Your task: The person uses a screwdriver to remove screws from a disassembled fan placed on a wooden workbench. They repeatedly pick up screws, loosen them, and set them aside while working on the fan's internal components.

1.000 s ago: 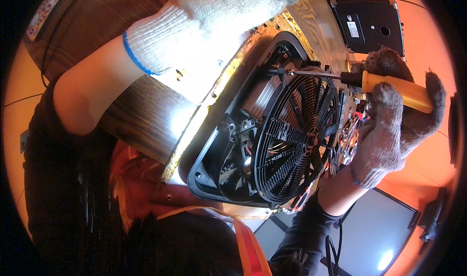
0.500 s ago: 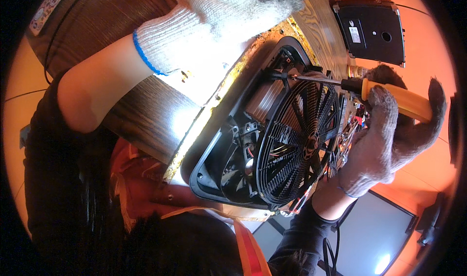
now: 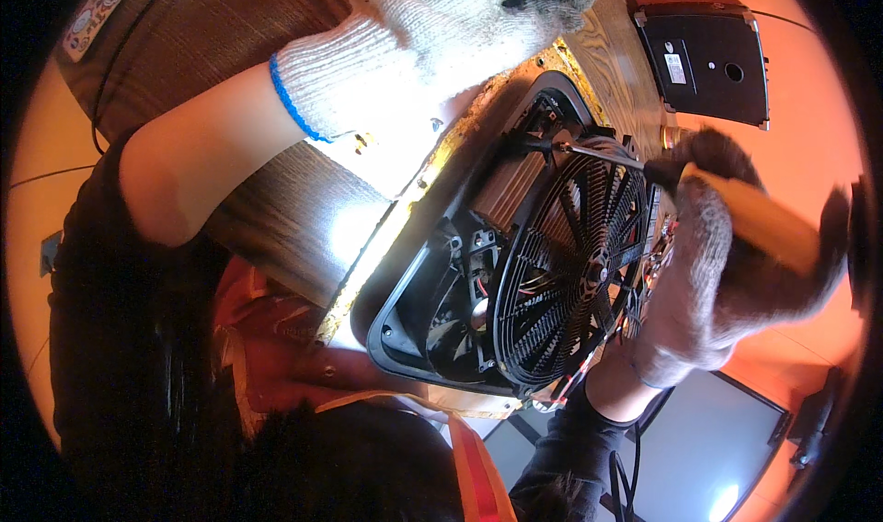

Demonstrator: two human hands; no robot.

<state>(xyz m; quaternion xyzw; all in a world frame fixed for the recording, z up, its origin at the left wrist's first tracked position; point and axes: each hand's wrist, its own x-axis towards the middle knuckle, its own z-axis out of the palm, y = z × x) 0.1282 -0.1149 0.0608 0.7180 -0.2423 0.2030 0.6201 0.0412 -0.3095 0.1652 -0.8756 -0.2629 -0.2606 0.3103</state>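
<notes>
Right hand [image 3: 727,283] clenched around screwdriver [image 3: 736,211], tip at fan housing [image 3: 515,274].

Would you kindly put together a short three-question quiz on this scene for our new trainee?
1. True or false: the right hand holds a screwdriver with a yellow handle.
2. Where does the screwdriver's tip rest? A) at the upper edge of the black fan housing, B) on the flat black box, C) on the orange floor.
3. Fill in: the left hand, in a white knitted glove, presses on the ____ panel beside the round fan grille.

Key: 1 true; 2 A; 3 wooden.
</notes>
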